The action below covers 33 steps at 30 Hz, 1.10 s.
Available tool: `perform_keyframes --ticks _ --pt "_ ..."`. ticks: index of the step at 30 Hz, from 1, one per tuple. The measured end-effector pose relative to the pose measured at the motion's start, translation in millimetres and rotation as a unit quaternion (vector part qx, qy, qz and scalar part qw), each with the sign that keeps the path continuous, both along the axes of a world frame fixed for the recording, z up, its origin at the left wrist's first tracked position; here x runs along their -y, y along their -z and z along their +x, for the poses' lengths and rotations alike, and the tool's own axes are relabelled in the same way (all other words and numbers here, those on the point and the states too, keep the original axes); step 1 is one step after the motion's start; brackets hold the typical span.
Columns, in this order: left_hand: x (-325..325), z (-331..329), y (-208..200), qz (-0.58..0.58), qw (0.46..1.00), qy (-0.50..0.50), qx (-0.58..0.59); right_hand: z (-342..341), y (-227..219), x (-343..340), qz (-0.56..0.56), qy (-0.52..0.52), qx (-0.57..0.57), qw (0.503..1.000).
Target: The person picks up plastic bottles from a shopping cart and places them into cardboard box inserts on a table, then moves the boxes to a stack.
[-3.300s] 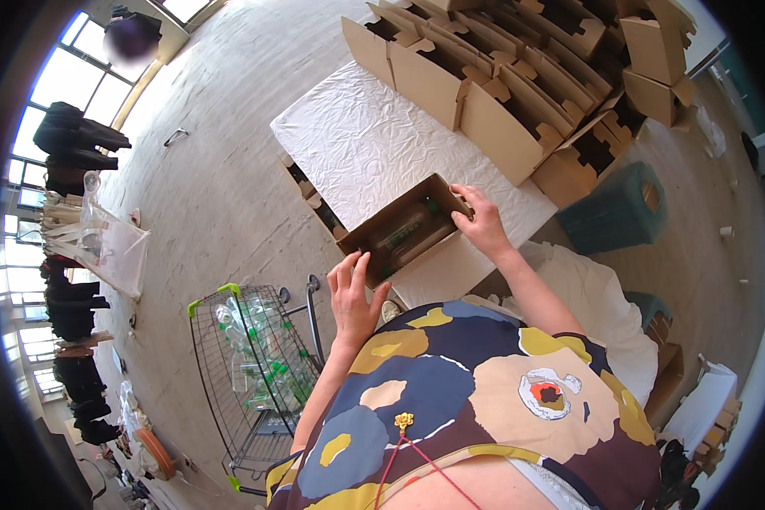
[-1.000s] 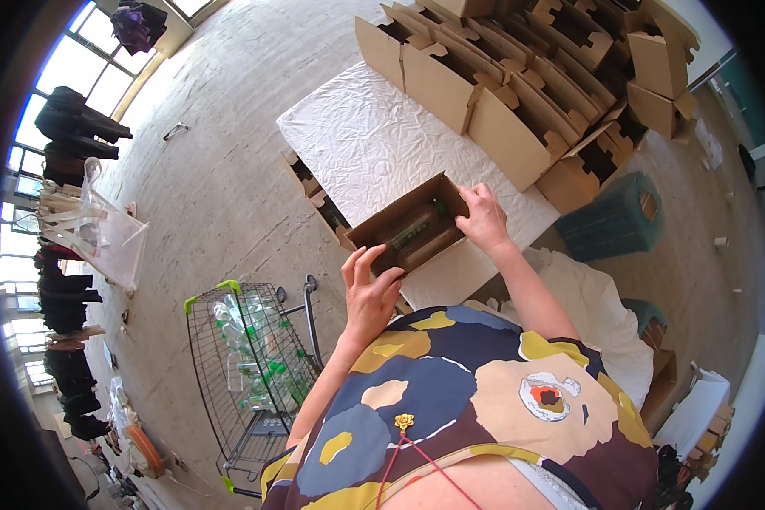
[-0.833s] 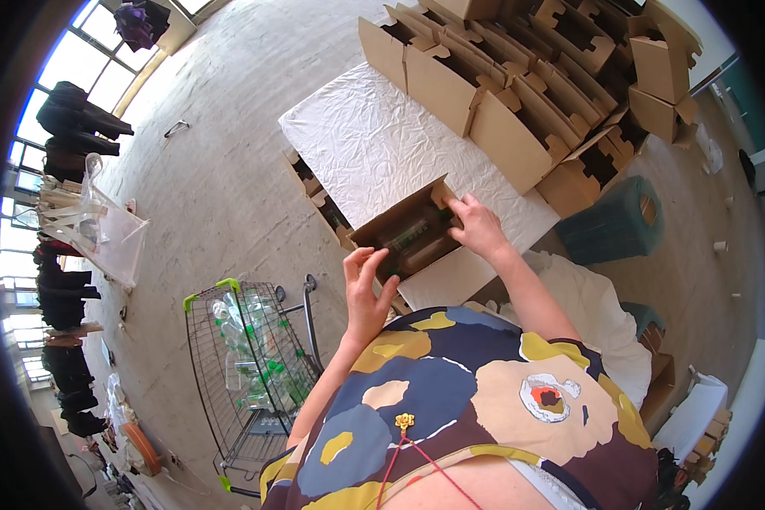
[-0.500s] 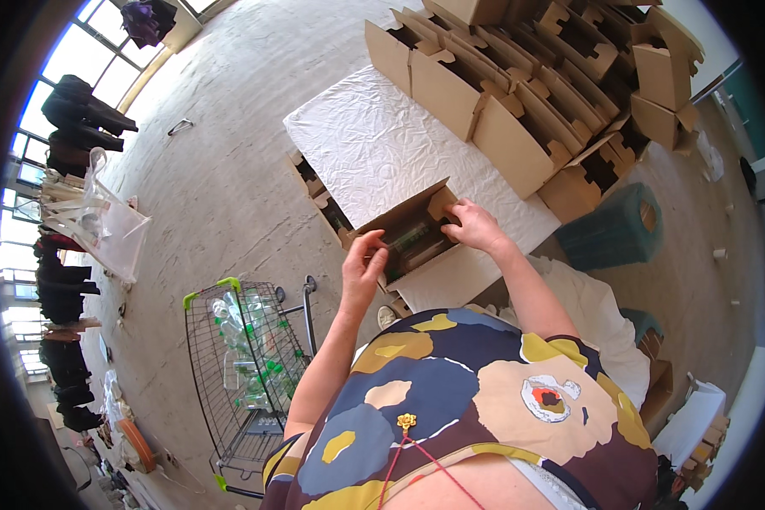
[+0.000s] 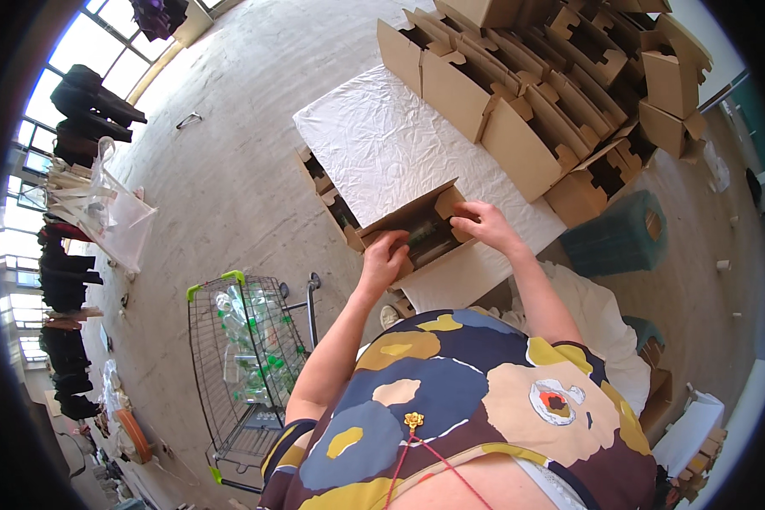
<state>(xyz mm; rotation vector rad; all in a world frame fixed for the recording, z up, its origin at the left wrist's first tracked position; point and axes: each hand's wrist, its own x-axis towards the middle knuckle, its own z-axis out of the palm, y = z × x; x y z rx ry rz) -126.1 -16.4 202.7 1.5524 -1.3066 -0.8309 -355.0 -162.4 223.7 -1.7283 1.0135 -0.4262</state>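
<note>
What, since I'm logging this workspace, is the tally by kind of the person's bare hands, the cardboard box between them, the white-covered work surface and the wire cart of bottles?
Bare hands: 2, left hand and right hand
Cardboard box between them: 1
White-covered work surface: 1
Wire cart: 1
Total: 5

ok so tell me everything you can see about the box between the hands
The box is plain brown, looks like cardboard, long and narrow, with its top open. Its far wall stands up; the inside is darker, and something clear with green on it lies within, too shadowed to name surely. It sits slantwise on the white cloth, right end farther away. Left hand fingers are at its left end, right hand fingers at its right; their grip is unclear.
</note>
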Motion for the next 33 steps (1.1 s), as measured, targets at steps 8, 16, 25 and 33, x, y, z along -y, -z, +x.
perform_keyframes --ticks 8,16,25,33 --pt "-26 2 -56 -0.106 0.954 -0.156 0.233 -41 0 -7 0.118 -0.007 0.157 0.98" --pt "-18 8 -40 -0.038 0.968 0.001 0.25 -19 18 -2 -0.023 0.062 0.061 0.996" --pt "-31 -2 -16 -0.009 0.949 0.0 0.315 1 58 1 -0.202 0.138 -0.077 0.966" --pt "-31 -3 -11 -0.026 0.956 -0.036 0.292 -5 76 21 0.008 0.067 -0.007 0.998"
